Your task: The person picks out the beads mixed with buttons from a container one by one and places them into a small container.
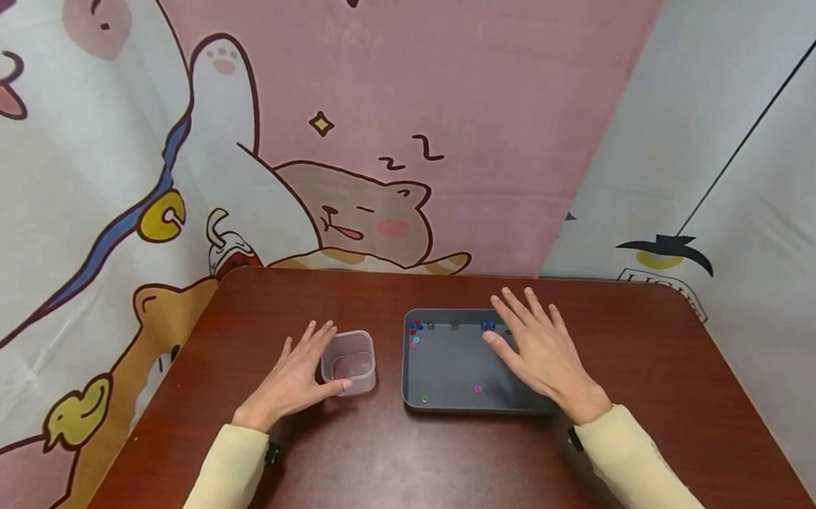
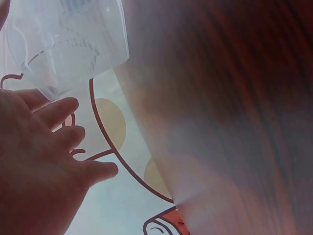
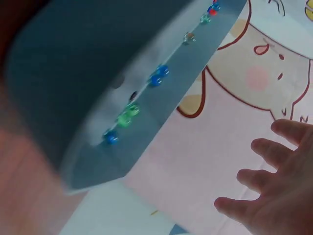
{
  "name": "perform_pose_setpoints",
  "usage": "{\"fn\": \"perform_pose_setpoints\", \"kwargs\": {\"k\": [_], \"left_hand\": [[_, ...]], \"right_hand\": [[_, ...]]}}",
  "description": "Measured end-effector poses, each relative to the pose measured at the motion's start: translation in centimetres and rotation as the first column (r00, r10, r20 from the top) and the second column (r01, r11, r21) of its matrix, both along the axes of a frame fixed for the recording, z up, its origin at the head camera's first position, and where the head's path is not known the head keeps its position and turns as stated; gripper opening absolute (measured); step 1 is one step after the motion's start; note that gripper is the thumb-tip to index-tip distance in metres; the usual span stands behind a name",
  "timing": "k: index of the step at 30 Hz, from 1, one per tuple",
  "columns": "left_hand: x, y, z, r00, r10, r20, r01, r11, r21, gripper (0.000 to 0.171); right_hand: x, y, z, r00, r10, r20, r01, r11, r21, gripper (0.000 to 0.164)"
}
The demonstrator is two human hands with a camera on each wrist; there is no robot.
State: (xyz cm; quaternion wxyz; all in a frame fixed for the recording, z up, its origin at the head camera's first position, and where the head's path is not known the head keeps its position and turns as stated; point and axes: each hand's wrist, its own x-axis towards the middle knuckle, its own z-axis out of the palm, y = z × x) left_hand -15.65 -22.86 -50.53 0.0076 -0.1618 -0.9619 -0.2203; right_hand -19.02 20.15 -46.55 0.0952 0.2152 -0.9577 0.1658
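A clear plastic container [image 1: 362, 380] stands on the table left of a grey tray [image 1: 442, 369]. My left hand [image 1: 295, 377] is spread at the container's left side, thumb across its front, fingers straight; in the left wrist view the fingertips overlap the container [image 2: 73, 54]. Over the tray's right part my right hand [image 1: 540, 353] is spread with nothing in it, hiding that end of the tray in the head view. Small beads [image 1: 489, 326] lie along the tray's far side, blue, green and red among them. Pink and green rings [image 1: 478, 389] lie nearer the front.
The brown wooden table [image 1: 377, 468] reaches to a printed cloth [image 1: 504, 134] with cartoon animals behind it. The tray's raised wall [image 3: 195, 68] runs beside the beads in the right wrist view.
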Motion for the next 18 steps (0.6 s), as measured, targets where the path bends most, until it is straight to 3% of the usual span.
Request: {"fn": "perform_pose_setpoints", "kwargs": {"k": [18], "left_hand": [[0.0,-0.2,-0.1,0.999,-0.011,0.035,0.009,0.999,0.047,0.102]], "right_hand": [[-1.0,-5.9,0.8,0.974,0.227,0.017,-0.227,0.968,0.109,0.075]]}}
